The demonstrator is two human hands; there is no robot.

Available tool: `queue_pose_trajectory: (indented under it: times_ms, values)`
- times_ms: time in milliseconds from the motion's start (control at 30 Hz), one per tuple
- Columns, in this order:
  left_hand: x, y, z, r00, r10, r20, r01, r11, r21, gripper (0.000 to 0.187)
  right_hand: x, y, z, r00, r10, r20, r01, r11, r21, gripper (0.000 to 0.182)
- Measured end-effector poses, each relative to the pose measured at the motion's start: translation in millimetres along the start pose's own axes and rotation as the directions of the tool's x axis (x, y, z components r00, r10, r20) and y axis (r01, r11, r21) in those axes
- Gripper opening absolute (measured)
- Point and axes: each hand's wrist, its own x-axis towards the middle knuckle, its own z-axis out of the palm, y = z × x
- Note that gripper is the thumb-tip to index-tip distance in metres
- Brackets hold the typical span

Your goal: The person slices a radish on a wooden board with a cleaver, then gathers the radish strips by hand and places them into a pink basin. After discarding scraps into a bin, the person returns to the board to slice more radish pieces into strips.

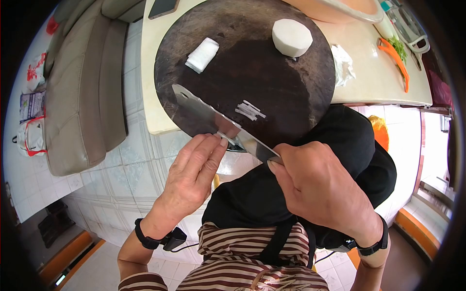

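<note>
My right hand grips the handle end of a broad kitchen knife, its blade slanting up and left over the near edge of the dark round chopping board. Close against the blade, my left hand has its fingers bunched over a small white vegetable piece, mostly hidden. Several thin white vegetable strips lie just beyond the knife. A thick peeled white chunk, much like radish, sits at the board's far right. On its left side rests a folded white cloth.
The board stands on a cream table. Right of it are crumpled white paper, an orange-handled peeler and some greens. A peach basin is at the back, a dark phone-like object at back left. A grey sofa stands left.
</note>
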Motion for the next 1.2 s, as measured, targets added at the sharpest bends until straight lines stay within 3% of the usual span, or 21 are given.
queue_pose_trajectory:
  times_ms: [233,300,367,533,733,967,1067,1133,1200]
  values:
    - [2.4,1.8,-1.2,1.0,0.008,-0.012,-0.008,1.0,0.003,0.049,23.6,-1.5,9.7,1.0,-0.005,0.006,0.005,1.0,0.027,0.005]
    - [1.5,2.4,-2.1,1.0,0.008,-0.003,-0.008,1.0,0.007,0.049,29.0,2.6,18.2,0.998,-0.019,-0.059,0.023,0.997,0.077,0.017]
    - [1.8,1.3,-2.6,1.0,0.008,0.002,-0.008,1.0,0.012,0.049,27.9,2.3,16.4,0.997,-0.029,-0.075,0.034,0.997,0.066,0.017]
    - [-0.6,2.8,-1.8,1.0,-0.008,-0.007,0.008,1.0,-0.013,0.05,14.6,-0.5,11.6,0.997,0.062,-0.04,-0.063,0.998,-0.017,0.016]
    - [-1.7,0.5,-0.4,1.0,-0.008,-0.003,0.008,1.0,-0.023,0.049,6.4,-6.8,9.2,0.995,0.003,-0.095,-0.001,1.0,0.017,0.009]
    - [-1.9,-0.8,0.6,1.0,0.001,0.002,-0.001,1.0,-0.019,0.048,3.9,-6.4,8.4,0.999,0.005,-0.036,-0.005,1.0,-0.008,0.008]
    - [-0.5,-0.5,-0.2,1.0,0.011,-0.017,-0.011,0.999,-0.035,0.06,3.2,-8.2,7.2,1.0,0.002,-0.018,-0.003,0.999,-0.044,0.006]
    - [0.8,0.7,-2.2,1.0,0.009,-0.006,-0.009,1.0,-0.007,0.046,2.8,-9.6,7.5,1.0,-0.005,-0.019,0.003,0.997,-0.081,0.006]
    - [0.3,-0.1,-1.4,1.0,0.014,-0.012,-0.014,1.0,-0.003,0.045,1.2,-10.1,10.5,0.999,-0.028,-0.027,0.025,0.994,-0.105,0.004]
